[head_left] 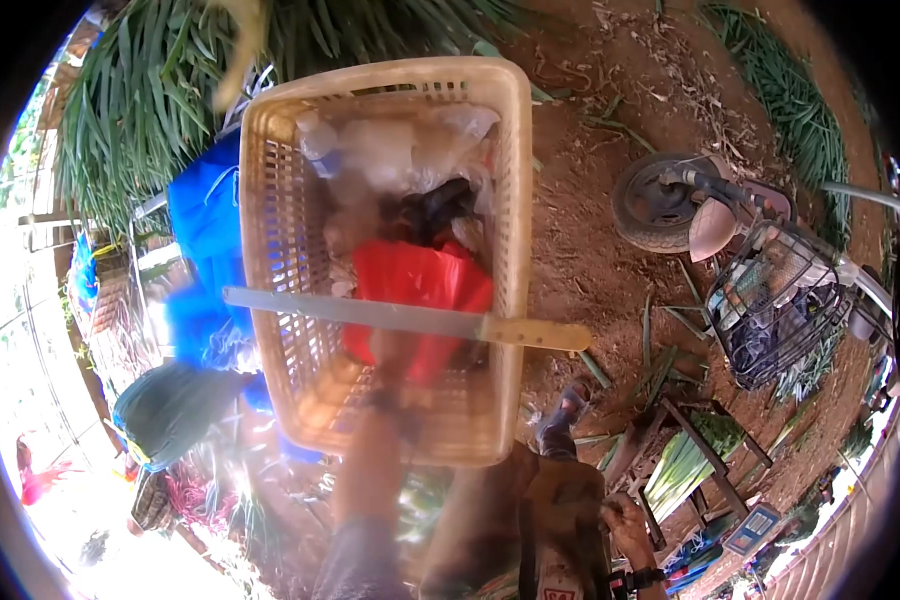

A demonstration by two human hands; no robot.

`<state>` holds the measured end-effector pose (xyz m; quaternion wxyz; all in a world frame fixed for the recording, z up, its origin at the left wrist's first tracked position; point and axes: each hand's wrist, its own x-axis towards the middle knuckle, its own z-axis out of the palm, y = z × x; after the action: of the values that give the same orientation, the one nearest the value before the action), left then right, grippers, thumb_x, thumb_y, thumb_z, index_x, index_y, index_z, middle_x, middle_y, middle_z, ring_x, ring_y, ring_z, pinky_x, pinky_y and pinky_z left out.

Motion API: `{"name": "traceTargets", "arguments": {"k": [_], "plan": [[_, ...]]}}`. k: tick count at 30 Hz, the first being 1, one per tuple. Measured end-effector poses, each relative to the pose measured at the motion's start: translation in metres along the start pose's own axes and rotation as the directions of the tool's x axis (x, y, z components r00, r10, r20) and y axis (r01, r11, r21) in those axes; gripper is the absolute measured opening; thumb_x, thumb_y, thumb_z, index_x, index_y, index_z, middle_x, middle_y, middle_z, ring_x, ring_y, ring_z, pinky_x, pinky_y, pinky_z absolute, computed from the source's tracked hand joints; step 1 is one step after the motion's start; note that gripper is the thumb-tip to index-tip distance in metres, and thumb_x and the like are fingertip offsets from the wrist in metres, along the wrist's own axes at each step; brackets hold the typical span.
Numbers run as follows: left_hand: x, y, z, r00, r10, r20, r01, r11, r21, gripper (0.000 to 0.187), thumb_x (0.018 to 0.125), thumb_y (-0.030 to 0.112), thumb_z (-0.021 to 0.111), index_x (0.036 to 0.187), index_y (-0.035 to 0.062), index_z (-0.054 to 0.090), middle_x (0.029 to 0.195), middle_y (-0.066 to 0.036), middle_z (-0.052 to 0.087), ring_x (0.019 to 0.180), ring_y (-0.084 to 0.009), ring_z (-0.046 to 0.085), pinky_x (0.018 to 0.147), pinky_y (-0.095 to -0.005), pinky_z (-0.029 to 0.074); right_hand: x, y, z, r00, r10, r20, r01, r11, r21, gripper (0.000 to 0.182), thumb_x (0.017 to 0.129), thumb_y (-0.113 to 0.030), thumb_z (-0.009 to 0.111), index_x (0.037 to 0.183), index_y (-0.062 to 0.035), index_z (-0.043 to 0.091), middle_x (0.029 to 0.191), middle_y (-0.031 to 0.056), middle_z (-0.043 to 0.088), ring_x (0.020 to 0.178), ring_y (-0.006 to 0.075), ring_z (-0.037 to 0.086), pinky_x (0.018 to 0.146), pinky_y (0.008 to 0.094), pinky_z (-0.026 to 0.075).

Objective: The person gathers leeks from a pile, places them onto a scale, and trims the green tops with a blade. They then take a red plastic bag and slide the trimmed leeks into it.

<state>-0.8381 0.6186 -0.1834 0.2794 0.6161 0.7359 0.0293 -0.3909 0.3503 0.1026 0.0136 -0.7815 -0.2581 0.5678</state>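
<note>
A yellow plastic basket [515,250] stands tilted in the middle of the head view. A knife [370,311] with a long blade and a yellow handle lies across its rims. Under the blade, my left hand [395,350] reaches inside to a red plastic bag [425,280]; blur and the knife hide its fingers. A clear plastic bottle [317,140] and a dark bundle [440,208] lie deeper in the basket. At lower right, my right hand [628,528], with a black wristwatch, has curled fingers beside dark brown cloth; what they hold is hidden.
Long green leaves [140,110] are heaped at upper left, beside a blue sheet [205,230]. To the right stands a bike with a wire basket [775,310]. A metal stand [705,450] with leaves and a digital scale [752,528] are at lower right. A sandalled foot [573,397] rests on the soil.
</note>
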Motion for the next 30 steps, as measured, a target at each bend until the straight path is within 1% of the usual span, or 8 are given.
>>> {"name": "traceTargets", "arguments": {"k": [8,11,18,19,22,24,28,30], "plan": [[-0.028,0.026,-0.05,0.977,-0.015,0.214,-0.033,0.975,0.219,0.024,0.085,0.025,0.067,0.091,0.0019,0.07,0.095,-0.027,0.069,0.094,-0.0455,0.067,0.078,-0.0536,0.054,0.007,-0.031,0.002,0.99,-0.141,-0.008,0.141,0.99,0.015,0.021,0.097,-0.014,0.068,0.112,-0.0005,0.063,0.089,0.007,0.065,0.074,0.0124,0.063,0.066,0.0307,0.052],[-0.071,0.102,-0.131,0.978,-0.081,0.191,0.076,0.997,0.032,0.017,0.08,0.018,0.069,0.084,0.002,0.063,0.086,-0.025,0.066,0.085,-0.0445,0.066,0.071,-0.0537,0.053,0.003,-0.078,0.002,0.961,-0.274,-0.031,0.272,0.961,-0.055,0.024,0.097,-0.018,0.069,0.113,-0.0006,0.062,0.09,0.0082,0.065,0.077,0.0138,0.062,0.069,0.0315,0.051],[-0.172,0.159,-0.187,0.971,0.24,-0.01,-0.239,0.964,-0.117,0.014,0.08,0.004,0.07,0.083,0.0066,0.056,0.079,-0.017,0.059,0.071,-0.0408,0.061,0.061,-0.0525,0.047,0.0,-0.129,0.016,0.849,-0.528,-0.007,0.528,0.849,0.017,0.028,0.095,-0.017,0.073,0.118,-0.0046,0.064,0.102,0.0106,0.068,0.094,0.0173,0.066,0.08,0.0339,0.054],[-0.184,0.171,-0.194,0.949,0.314,-0.009,-0.313,0.941,-0.127,0.015,0.081,0.004,0.07,0.083,0.0071,0.056,0.08,-0.016,0.059,0.07,-0.04,0.061,0.06,-0.0518,0.047,-0.003,-0.137,0.019,0.855,-0.518,0.005,0.518,0.855,-0.015,0.032,0.087,-0.011,0.077,0.116,-0.0038,0.066,0.104,0.0119,0.072,0.099,0.0272,0.07,0.09,0.039,0.054],[-0.222,0.201,-0.202,0.777,0.61,0.153,-0.589,0.792,-0.163,0.012,0.085,0.01,0.072,0.092,0.0074,0.063,0.087,-0.014,0.062,0.075,-0.0364,0.063,0.061,-0.0476,0.051,-0.017,-0.144,0.026,0.904,-0.4,0.153,0.271,0.81,0.52,0.028,0.093,-0.012,0.072,0.12,-0.0045,0.067,0.115,0.0111,0.07,0.112,0.0243,0.067,0.099,0.0394,0.052],[-0.247,0.232,-0.203,0.716,0.62,0.32,-0.61,0.779,-0.144,0.025,0.082,0.015,0.063,0.106,0.0075,0.062,0.102,-0.012,0.059,0.095,-0.0306,0.059,0.081,-0.041,0.051,-0.019,-0.123,0.028,0.859,-0.457,0.232,0.07,0.552,0.831,0.029,0.102,-0.015,0.061,0.129,-0.0046,0.065,0.133,0.0115,0.062,0.126,0.0219,0.059,0.108,0.0352,0.046],[-0.285,0.293,-0.19,0.521,0.661,0.54,-0.704,0.691,-0.167,0.028,0.082,0.016,0.062,0.109,0.0113,0.065,0.109,-0.008,0.059,0.101,-0.0268,0.058,0.085,-0.0372,0.048,-0.034,-0.069,0.018,0.763,-0.626,-0.158,0.629,0.664,0.406,0.03,0.103,-0.014,0.058,0.129,-0.0004,0.065,0.134,0.0129,0.061,0.124,0.0212,0.059,0.106,0.033,0.047],[-0.309,0.294,-0.155,0.422,0.715,0.557,-0.757,0.616,-0.218,0.028,0.08,0.017,0.063,0.108,0.0118,0.065,0.11,-0.007,0.059,0.102,-0.0256,0.058,0.086,-0.0366,0.048,-0.052,-0.053,0.004,0.742,-0.612,-0.273,0.669,0.698,0.256,0.029,0.102,-0.013,0.061,0.127,-0.0004,0.066,0.128,0.0128,0.064,0.119,0.0194,0.061,0.102,0.0332,0.049]]}}
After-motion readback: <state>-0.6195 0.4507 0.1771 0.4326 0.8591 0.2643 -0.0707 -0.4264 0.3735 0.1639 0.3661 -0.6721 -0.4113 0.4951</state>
